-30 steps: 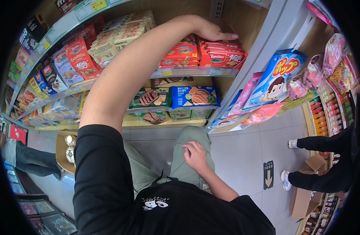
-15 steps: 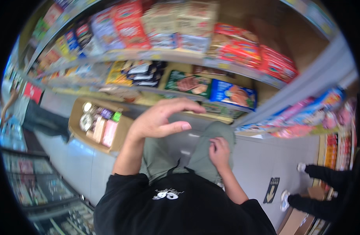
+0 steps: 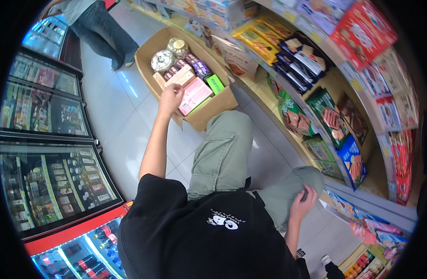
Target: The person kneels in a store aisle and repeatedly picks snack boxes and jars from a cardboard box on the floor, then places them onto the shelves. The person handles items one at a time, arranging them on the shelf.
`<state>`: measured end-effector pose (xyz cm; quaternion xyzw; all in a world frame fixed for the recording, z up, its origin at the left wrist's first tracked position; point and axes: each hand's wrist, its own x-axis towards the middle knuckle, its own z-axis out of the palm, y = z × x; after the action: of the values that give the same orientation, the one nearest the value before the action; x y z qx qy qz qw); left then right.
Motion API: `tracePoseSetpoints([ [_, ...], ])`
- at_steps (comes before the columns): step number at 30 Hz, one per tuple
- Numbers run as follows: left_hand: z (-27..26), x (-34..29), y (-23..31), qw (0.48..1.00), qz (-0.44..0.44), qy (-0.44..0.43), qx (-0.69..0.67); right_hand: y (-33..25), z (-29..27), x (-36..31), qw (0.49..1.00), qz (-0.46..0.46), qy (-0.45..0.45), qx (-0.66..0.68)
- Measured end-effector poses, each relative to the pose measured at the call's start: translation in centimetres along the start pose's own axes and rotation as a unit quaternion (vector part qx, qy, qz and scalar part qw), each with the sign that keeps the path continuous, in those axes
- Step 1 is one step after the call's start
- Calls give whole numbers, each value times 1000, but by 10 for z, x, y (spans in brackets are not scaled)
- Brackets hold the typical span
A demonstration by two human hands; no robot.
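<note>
My left hand (image 3: pixel 171 98) reaches into an open cardboard carton (image 3: pixel 146 65) on the floor. Its fingers curl together against the packs inside, at the edge of a pink box (image 3: pixel 195 96) and a pale orange box (image 3: pixel 180 76); what they grip, if anything, is hidden. Two round clear jars (image 3: pixel 162 61) stand at the carton's far end. Purple packs (image 3: pixel 200 69) and a green box (image 3: pixel 215 83) fill the right side. Away from the carton, my right hand (image 3: pixel 304 202) rests on my right knee, fingers a little apart and holding nothing.
Shelves on the right carry yellow packs (image 3: pixel 256 43), dark biscuit packs (image 3: pixel 299 63), a green pack (image 3: pixel 328 114) and a blue pack (image 3: pixel 352 160). Glass-door fridges (image 3: pixel 60 181) line the left. A person in jeans (image 3: pixel 104 32) stands beyond the carton.
The view has swung left from the shelf to the carton. My left hand has gone from the air before the shelf, fingers apart, down into the carton. My right hand stays on the knee.
</note>
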<state>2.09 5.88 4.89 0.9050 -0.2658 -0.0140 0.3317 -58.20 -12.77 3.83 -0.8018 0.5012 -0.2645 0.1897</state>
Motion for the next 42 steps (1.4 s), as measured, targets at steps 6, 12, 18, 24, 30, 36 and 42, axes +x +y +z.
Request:
tracePoseSetpoints([
  [6, 24, -48, -25, 971, 120, -75, 194, -13, 4, 2, 999, -7, -14, -52],
  [12, 22, -49, -19, 974, 152, 9, 166, -38, 14, 4, 995, 0, -28, -95],
  [18, 24, -48, -24, 974, 146, -20, 174, -63, 19, 1, 992, 9, -28, -126],
  [24, 17, -42, -20, 978, 140, -35, 151, -88, 20, -3, 989, 13, -19, -147],
  [30, 2, -29, -22, 985, 116, -118, 52, -103, 12, -18, 984, 30, 0, -174],
  [36, -3, 65, -53, 994, 100, -10, 54, -112, 4, -41, 981, 47, 34, -183],
  [42, 30, 160, -112, 977, 37, -193, 82, -116, -5, -62, 975, 73, 55, -201],
])
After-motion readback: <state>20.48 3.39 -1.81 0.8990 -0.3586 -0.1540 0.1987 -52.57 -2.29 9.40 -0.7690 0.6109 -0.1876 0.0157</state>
